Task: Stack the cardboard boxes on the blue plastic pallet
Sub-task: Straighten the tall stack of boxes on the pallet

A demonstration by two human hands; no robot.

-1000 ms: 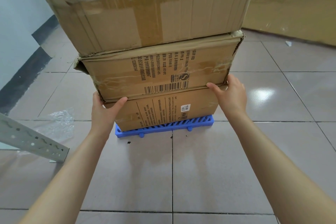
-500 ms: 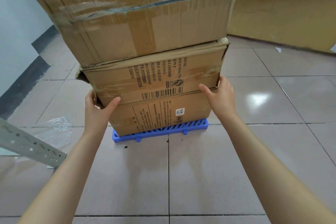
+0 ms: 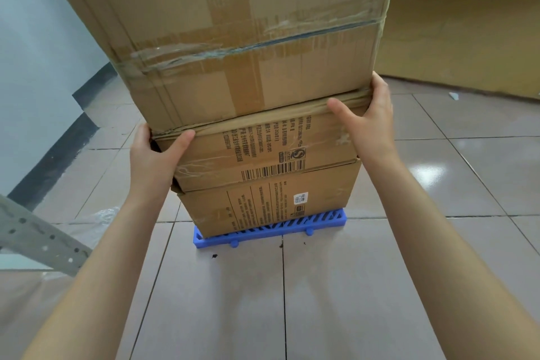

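Three cardboard boxes stand stacked on the blue plastic pallet (image 3: pixel 292 226). The bottom box (image 3: pixel 263 207) bears printed text and a small white label. The middle box (image 3: pixel 263 152) shows a barcode. On top sits a large taped box (image 3: pixel 233 38) that overhangs to the left. My left hand (image 3: pixel 155 152) wraps the middle box's upper left corner, thumb along the seam under the top box. My right hand (image 3: pixel 368 123) grips the upper right corner, thumb spread over the front and fingertips reaching the top box's lower corner.
A grey perforated metal rail (image 3: pixel 38 240) juts in from the left over crumpled clear plastic (image 3: pixel 96 219). A flat cardboard sheet (image 3: pixel 461 44) leans on the back wall at right. The left wall has a dark skirting (image 3: pixel 49 161). Glossy tiled floor lies in front of the pallet.
Both hands have moved up from the seam between the bottom and middle boxes to the seam under the top box. My view has tilted up and drawn closer.
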